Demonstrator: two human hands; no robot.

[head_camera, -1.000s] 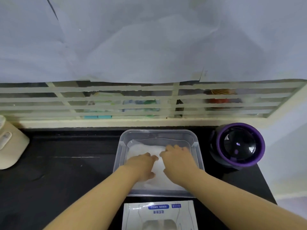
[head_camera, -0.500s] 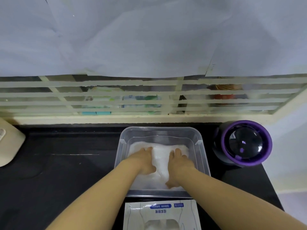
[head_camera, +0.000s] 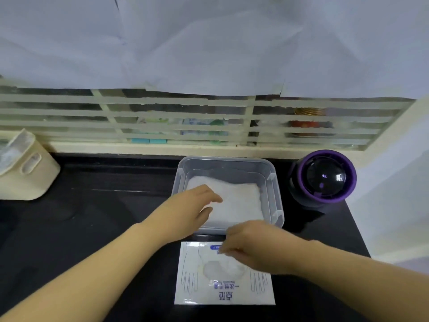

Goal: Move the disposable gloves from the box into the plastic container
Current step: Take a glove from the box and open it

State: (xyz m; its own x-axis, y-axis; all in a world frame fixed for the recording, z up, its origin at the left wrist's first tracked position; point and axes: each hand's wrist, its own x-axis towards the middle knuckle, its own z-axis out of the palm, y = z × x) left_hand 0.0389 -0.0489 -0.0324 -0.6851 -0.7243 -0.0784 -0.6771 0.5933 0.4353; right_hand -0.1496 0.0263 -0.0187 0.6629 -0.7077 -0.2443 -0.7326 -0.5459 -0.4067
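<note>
Currently, we are working at a black surface (head_camera: 92, 228) with both hands bare. We are holding the left hand (head_camera: 192, 208) over the near left part of the clear plastic container (head_camera: 227, 162). Its fingers are reaching out straight and relaxed, gripping nothing. They are lying over the disposable gloves (head_camera: 239, 201), though we cannot tell whether they are touching them. The gloves are lying as a flat white stack on the container's floor, covering most of it.

We are holding the right hand (head_camera: 257, 247) above the far edge of the box (head_camera: 222, 293). Its fingers (head_camera: 232, 242) are curling downward and bunching together. We cannot tell whether they are pinching a glove or nothing.

The box is lying flat on the surface, just beside the container's near wall. Its oval opening is facing up and is partly hidden under the right hand.

A round black device with a purple rim (head_camera: 325, 180) is standing just right of the container. A cream tub (head_camera: 27, 168) is sitting well apart at the far left. A barred window (head_camera: 162, 119) is running along the surface's far edge, with white sheeting (head_camera: 209, 43) hanging above it.
</note>
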